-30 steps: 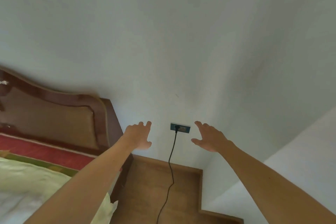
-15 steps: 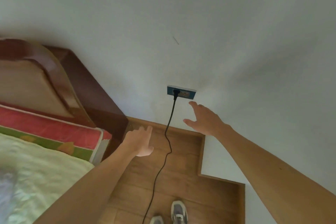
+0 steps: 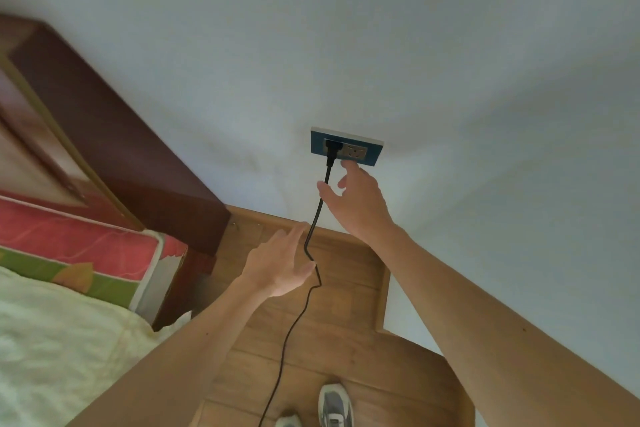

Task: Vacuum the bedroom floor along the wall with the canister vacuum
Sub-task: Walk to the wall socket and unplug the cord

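**Hands at the wall socket, no vacuum in sight**

A black plug (image 3: 331,146) sits in the left outlet of a blue-framed wall socket (image 3: 346,146), and its black power cord (image 3: 313,229) drops down the white wall (image 3: 450,62), kinks once near the skirting, then trails across the wooden floor (image 3: 332,322) toward the person's shoes (image 3: 335,406).

The right hand (image 3: 356,199) is raised just below the socket, fingers loosely spread and holding nothing; its thumb lies close beside the cord, though contact cannot be told. The left hand (image 3: 280,263) is lower, palm open with fingers extended, also empty, its fingertips just beside the cord's kink.

The canister vacuum itself is out of view (the cord presumably leads back to it, somewhere behind the feet). Whether the floor along the wall has been cleaned cannot be read from the boards. Judging by both hands closing on the plug and cord, this is either the tail of plugging in or the start of unplugging; which one, the view does not settle. A dark wooden headboard (image 3: 114,135) and the mattress (image 3: 79,253) fill the left side.
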Motion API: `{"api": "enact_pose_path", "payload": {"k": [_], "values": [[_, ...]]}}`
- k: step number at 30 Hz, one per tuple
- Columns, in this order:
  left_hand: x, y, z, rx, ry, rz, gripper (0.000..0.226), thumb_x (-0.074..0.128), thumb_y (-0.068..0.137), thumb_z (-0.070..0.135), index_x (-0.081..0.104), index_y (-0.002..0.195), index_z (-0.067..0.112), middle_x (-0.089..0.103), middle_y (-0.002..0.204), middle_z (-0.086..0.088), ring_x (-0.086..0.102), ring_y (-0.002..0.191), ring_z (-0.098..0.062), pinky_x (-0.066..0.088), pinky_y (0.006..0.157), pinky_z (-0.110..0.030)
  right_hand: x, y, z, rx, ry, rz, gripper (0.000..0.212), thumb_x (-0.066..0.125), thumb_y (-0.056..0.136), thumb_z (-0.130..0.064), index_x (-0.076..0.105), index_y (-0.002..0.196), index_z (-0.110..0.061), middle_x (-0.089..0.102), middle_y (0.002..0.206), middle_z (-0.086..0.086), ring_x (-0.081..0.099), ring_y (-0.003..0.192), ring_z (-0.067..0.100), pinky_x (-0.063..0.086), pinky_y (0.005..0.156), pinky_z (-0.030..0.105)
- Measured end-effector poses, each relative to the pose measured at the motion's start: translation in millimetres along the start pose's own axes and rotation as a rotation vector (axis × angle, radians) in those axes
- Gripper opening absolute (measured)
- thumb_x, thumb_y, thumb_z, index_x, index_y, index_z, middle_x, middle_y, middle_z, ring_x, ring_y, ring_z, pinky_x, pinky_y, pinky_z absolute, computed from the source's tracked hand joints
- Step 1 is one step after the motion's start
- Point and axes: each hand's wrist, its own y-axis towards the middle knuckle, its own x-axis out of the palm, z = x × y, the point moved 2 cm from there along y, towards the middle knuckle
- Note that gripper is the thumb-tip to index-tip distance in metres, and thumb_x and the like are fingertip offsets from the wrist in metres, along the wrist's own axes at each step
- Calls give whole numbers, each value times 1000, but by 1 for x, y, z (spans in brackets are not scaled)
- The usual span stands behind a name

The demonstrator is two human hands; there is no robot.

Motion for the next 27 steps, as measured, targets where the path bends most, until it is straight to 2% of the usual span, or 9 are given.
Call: {"api": "enact_pose_path", "payload": {"k": [3,6,8,10,11,15,19,21,27], "values": [[13,5,0,42,-142,35,67,56,93,52,24,150,37,54,130,-1,60,109,-19,50,96,-38,5,6,-6,-33,62,96,53,56,96,-44,44,138,-15,60,122,5,57,114,23,51,94,41],[26,7,-2,98,-313,85,47,59,97,40,41,139,30,58,125,2,57,115,-15,48,98,-32,8,13,-10,-37,93,209,38,58,95,-40,53,122,-14,63,100,2,62,94,22,53,81,39],[33,6,-3,122,-433,105,33,57,99,31,46,130,27,61,116,4,59,113,-13,48,92,-26,10,20,-10,-29,99,279,31,58,95,-38,56,114,-13,65,95,3,63,88,23,54,77,39],[38,4,-4,143,-503,103,27,55,100,24,47,126,24,64,108,5,62,107,-10,46,82,-14,11,24,-12,-23,98,326,28,59,95,-35,57,109,-11,66,93,5,64,85,24,53,74,38],[41,2,-4,153,-520,108,25,55,101,20,47,125,23,66,105,4,64,104,-9,46,80,-13,12,26,-13,-21,94,348,27,59,95,-35,56,107,-10,66,93,6,64,84,24,54,73,38],[50,-2,-8,186,-563,162,25,54,100,12,48,123,21,68,87,4,68,90,-7,56,91,-28,16,27,-15,-39,103,421,29,61,94,-30,54,110,-8,66,97,8,62,84,24,52,69,37],[55,-6,-8,207,-601,182,28,54,101,12,47,126,20,65,78,5,67,79,-5,59,86,-32,18,31,-17,-48,117,448,28,60,95,-24,52,113,-4,62,104,10,46,85,18,40,68,29],[56,-9,-7,195,-620,180,33,55,100,13,45,130,21,64,76,8,67,78,-4,59,87,-33,20,32,-18,-51,120,458,26,59,96,-20,52,114,-3,61,105,11,41,85,17,39,68,29],[52,-19,3,161,-637,153,39,55,100,18,40,134,25,63,75,6,70,75,-12,61,83,-37,26,29,-16,-24,45,495,23,54,98,-21,50,114,-5,63,104,10,53,83,22,40,66,32]]}}
